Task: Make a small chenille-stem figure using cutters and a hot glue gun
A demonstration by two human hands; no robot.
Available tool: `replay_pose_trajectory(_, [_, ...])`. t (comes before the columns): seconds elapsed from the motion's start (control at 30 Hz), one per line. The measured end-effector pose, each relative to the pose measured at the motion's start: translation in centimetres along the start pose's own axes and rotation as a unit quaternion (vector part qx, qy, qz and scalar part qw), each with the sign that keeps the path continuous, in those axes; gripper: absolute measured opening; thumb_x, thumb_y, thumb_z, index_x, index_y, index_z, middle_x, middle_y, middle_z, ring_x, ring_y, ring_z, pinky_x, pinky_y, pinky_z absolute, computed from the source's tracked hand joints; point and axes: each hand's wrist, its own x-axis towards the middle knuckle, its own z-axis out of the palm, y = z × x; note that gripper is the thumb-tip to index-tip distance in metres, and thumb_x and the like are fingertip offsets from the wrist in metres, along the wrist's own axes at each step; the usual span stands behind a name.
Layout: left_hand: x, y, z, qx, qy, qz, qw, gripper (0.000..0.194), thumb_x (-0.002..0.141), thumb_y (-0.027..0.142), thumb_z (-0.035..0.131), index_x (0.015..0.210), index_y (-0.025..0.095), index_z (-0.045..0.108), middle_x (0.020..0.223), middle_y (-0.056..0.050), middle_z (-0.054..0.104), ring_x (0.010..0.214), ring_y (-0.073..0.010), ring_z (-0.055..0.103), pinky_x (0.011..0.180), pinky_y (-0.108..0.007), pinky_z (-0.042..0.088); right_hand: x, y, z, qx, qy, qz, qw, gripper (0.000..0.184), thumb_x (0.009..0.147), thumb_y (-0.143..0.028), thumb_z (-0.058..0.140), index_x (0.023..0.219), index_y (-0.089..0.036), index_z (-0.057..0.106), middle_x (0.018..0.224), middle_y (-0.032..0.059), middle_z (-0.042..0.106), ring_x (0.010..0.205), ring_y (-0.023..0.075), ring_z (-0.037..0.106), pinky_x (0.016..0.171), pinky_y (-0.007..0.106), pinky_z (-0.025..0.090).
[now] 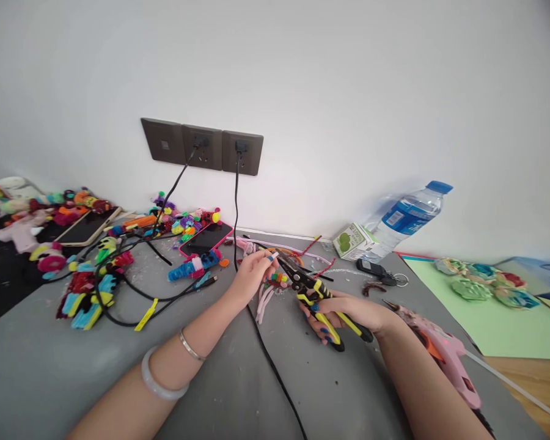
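My right hand (337, 315) is wrapped around the yellow-and-black handles of a pair of pliers (309, 290), whose dark jaws point up and left. Close to the jaw tips, my left hand (255, 274) pinches a small pale pink piece (275, 255); whether the jaws touch it, I cannot tell. Pink pipe cleaners (266, 300) lie on the grey table (220, 366) just below my left hand. Red twisted pipe cleaners (329, 269) and several small coloured beads or pompoms (278, 278) sit behind the pliers.
A pink glue gun (444, 354) lies right of my right forearm. Black cables (270, 357) cross the table from wall sockets (201, 146). Pipe-cleaner figures (89, 290) and phones (206, 238) are at left. A tilted water bottle (410, 217), juice carton (354, 240) and keys (380, 273) stand back right.
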Motion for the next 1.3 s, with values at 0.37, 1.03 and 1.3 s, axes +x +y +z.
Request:
replay_pose_trajectory(0.37, [0.0,0.0,0.0,0.001,-0.004,0.004,1.000,0.016,0.075,0.027,0.045,0.066,0.017,0.053,0.054,0.004,0.044,0.052,-0.0096,0.038,0.053,-0.024,0.029,0.0,0.0,-0.1,0.000,0.001,0.002,1.000,0.019,0.070,-0.029,0.061,0.083,-0.016,0.056,0.064,-0.0009,0.057,0.055,0.0138,0.052,0.060,0.031,0.047])
replay_pose_trajectory(1.03, [-0.2,0.3,0.1,0.004,0.002,-0.004,1.000,0.015,0.074,0.028,0.046,0.066,0.018,0.053,0.053,0.005,0.043,0.051,-0.0098,0.037,0.054,-0.024,0.029,-0.3,-0.2,0.6,-0.036,0.029,-0.008,0.999,0.018,0.070,-0.030,0.060,0.082,-0.018,0.052,0.061,-0.0027,0.056,0.054,0.0136,0.053,0.059,0.030,0.047])
replay_pose_trajectory(1.3, [0.0,0.0,0.1,-0.001,0.005,-0.002,1.000,0.014,0.071,0.028,0.046,0.064,0.018,0.052,0.053,0.004,0.044,0.051,-0.0097,0.037,0.053,-0.023,0.029,-0.5,-0.5,1.5,-0.097,0.064,-0.021,0.993,0.016,0.073,-0.029,0.057,0.082,-0.019,0.050,0.063,-0.0024,0.057,0.054,0.0133,0.054,0.056,0.028,0.046])
